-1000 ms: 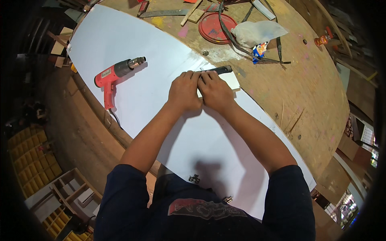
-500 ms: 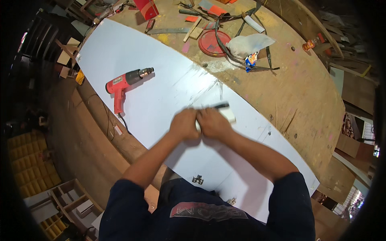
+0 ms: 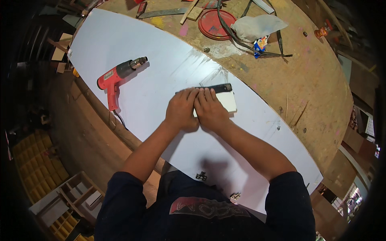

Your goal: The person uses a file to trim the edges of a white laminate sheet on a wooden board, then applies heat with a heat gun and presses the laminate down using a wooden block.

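My left hand (image 3: 181, 110) and my right hand (image 3: 211, 109) press side by side on a small white block (image 3: 227, 101) lying on a large white panel (image 3: 132, 36). A black strip (image 3: 221, 88) runs along the block's far edge, and the fingers of both hands curl over it. The palms hide most of the block and the strip's left part. Left of my hands, a red heat gun (image 3: 111, 82) lies on the panel, its metal nozzle pointing right. Close to my body are two small metal hinges (image 3: 201, 176) (image 3: 235, 196).
The panel rests on a worn wooden table (image 3: 273, 80). Beyond it are a red round lid (image 3: 209, 25), a plastic bag (image 3: 255, 28), black straps (image 3: 280, 42) and a metal strip (image 3: 163, 13). Wooden trays with compartments (image 3: 82, 195) stand at lower left.
Both hands have moved slightly away from my body in the picture, with fingers now laid over the black strip, which shows more. The view has shifted a little; the heat gun stays on the panel.
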A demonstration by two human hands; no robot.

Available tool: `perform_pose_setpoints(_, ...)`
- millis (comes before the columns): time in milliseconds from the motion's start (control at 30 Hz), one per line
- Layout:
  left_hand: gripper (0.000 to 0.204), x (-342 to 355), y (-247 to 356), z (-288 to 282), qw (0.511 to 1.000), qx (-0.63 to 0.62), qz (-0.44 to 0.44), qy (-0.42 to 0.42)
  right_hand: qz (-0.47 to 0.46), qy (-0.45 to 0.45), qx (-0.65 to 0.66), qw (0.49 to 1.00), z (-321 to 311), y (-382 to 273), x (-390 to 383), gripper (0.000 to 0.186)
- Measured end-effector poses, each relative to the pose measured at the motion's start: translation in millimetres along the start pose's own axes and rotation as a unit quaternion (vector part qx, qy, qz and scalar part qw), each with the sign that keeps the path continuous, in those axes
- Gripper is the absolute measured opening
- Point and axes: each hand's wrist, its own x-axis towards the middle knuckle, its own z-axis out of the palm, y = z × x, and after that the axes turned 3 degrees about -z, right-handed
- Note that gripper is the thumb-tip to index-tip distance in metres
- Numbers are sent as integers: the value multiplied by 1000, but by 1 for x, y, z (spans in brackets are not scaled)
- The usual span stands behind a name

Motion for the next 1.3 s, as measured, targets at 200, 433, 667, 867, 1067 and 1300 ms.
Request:
perform_pose_setpoints(200, 74, 42, -20, -9, 1000, 30, 0, -10, 10, 21, -7, 1000, 14, 27, 38, 56)
perform_pose_setpoints(433, 72, 77, -53, -15, 998, 48, 31, -10, 45, 115, -24, 992, 24, 41, 73, 39)
perform_pose_setpoints(667, 39, 70, -23, -33, 990, 36, -48, -128, 62, -18, 92, 994, 0, 41, 63, 26)
perform_pose_setpoints(867, 79, -112, 56, -8, 987, -43, -43, -151, 42, -113, 100, 988, -53, -92, -94, 55)
perform_pose_setpoints(1067, 82, -104, 52, -3, 993, -46, 8, -108, 72, -62, 75, 993, -36, -100, -97, 59)
perform_pose_setpoints(1300, 76, -3, -2, 3, 996, -20, 69, -49, 98, 1, -37, 994, -2, -34, -21, 54)
